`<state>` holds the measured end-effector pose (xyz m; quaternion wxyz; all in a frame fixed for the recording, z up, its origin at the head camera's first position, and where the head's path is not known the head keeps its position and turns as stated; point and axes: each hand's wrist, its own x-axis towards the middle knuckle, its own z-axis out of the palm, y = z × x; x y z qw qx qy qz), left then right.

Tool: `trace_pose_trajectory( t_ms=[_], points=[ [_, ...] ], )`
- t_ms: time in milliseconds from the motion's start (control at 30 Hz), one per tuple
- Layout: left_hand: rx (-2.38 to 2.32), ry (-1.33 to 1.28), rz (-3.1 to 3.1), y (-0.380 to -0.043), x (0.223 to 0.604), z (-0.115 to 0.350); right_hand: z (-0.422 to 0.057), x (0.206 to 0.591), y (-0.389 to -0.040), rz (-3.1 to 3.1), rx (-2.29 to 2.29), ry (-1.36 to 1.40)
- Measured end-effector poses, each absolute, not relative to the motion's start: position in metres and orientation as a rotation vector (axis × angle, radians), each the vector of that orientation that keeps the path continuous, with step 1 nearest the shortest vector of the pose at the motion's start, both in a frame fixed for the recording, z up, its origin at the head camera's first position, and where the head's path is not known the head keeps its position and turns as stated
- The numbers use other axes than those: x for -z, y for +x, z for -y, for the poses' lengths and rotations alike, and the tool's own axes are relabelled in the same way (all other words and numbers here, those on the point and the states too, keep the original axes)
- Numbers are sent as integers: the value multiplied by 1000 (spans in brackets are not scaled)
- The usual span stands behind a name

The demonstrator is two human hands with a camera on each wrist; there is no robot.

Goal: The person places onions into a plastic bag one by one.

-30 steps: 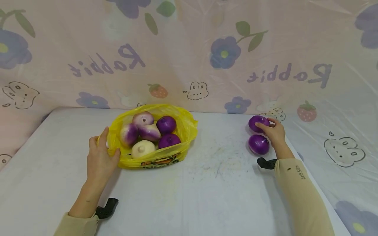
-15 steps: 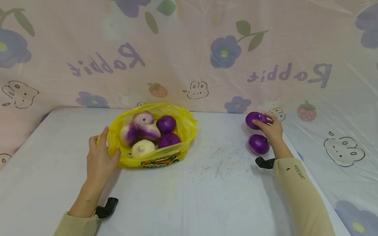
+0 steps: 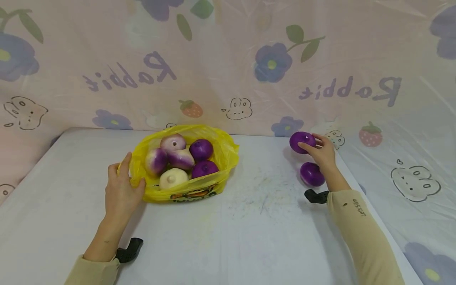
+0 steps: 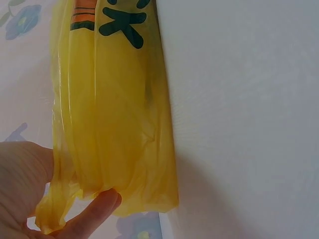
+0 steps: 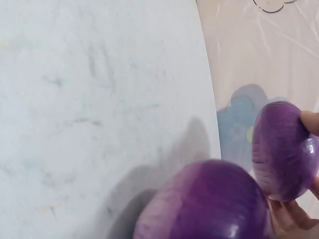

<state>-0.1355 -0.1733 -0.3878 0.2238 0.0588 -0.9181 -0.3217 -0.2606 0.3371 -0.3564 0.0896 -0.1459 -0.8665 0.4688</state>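
Note:
A yellow plastic bag (image 3: 228, 158) lies with its mouth spread, with several onions inside: dark purple ones, purple-and-white ones and one cream-white onion (image 3: 173, 179). My left hand (image 3: 122, 190) holds the bag's left edge; in the left wrist view the yellow film (image 4: 114, 114) passes between thumb and fingers. At the table's far right, my right hand (image 3: 325, 155) grips a glossy purple onion (image 3: 299, 141) between thumb and fingers, raised over the tabletop with its shadow beneath. A second purple onion (image 3: 310, 175) sits on the table just below that hand, and looms large in the right wrist view.
The white tabletop (image 3: 249, 229) has faint smudges between the bag and the right-hand onions. Behind it hangs a printed plastic sheet (image 3: 221, 71), which also runs down past the table's right edge. A black camera mount (image 3: 130, 250) sticks out from the left wrist.
My right hand has lifted the purple onion off the table and moved it left and slightly away. The left hand, the bag and the second purple onion have stayed put.

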Motion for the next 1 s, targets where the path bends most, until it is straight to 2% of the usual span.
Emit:
trace_pose_trajectory(
  t_ms=[600,1000],
  points=[
    [893,170,2517,-133,392,174,-299,355,-252,2669,-1385,-130],
    [878,153,2515,-136,390,174,-277,353,-246,2702,-1423,-29]
  ],
)
